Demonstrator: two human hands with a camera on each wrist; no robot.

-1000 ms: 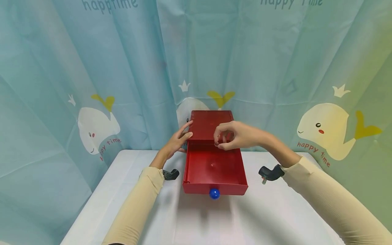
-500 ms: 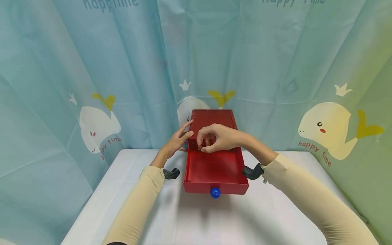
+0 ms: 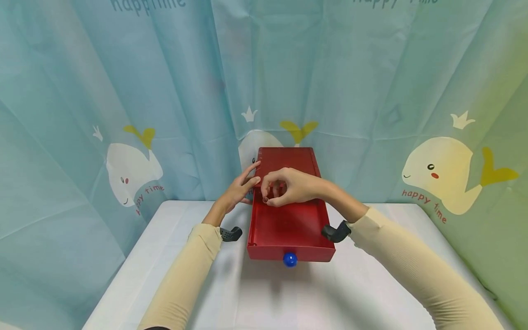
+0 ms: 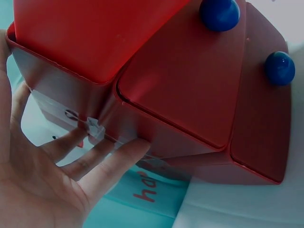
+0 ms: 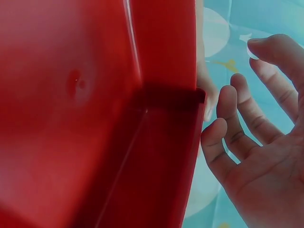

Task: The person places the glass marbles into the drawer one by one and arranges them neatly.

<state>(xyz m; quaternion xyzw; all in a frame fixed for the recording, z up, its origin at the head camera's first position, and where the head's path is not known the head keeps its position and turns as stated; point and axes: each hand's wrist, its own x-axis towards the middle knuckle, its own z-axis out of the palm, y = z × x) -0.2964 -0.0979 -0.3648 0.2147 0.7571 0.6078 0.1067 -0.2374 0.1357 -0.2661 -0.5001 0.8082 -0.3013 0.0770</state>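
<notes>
Both hands are at the red cabinet, which I see standing near the back edge of the white bench, about midway along it. On my left hand the fingers are spread and fairly straight, their tips resting against the cabinet's left side and its left top edge. My right hand has thumb and forefinger pinching a small glassy ball, its other fingers loosely bent. That ball is over the left side of the open top drawer, close to the cabinet's front edge; how high above the drawer floor, I cannot tell. A blue knob sits on the drawer's front, and my left wrist view shows two closed lower drawers with blue knobs too. Behind the bench's back edge hangs a whale-printed curtain.
</notes>
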